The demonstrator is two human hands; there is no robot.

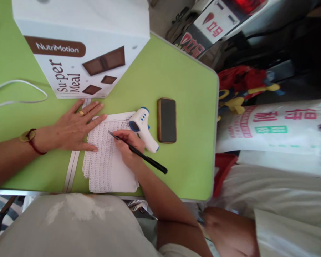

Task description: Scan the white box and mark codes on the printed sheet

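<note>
My right hand (130, 148) is closed around a black pen (147, 159), its tip at the written part of a paper sheet (123, 175). Rows of small handwriting cover the left part of the sheet, while its right part is blank. Several sheets lie stacked beneath it. My left hand (76, 126) lies flat with fingers spread, its fingertips on the left edge of the papers; it holds nothing. Just beyond my right hand, a white and blue infrared thermometer (144, 130) rests partly on the top edge of the papers.
A phone (167, 120) lies right of the thermometer on the green table (189, 164). A large white box (82, 67) stands at the back left, near a white cable (21, 81). Beyond the table's right edge are a printed white sack (278, 125) and red and yellow items (243, 85).
</note>
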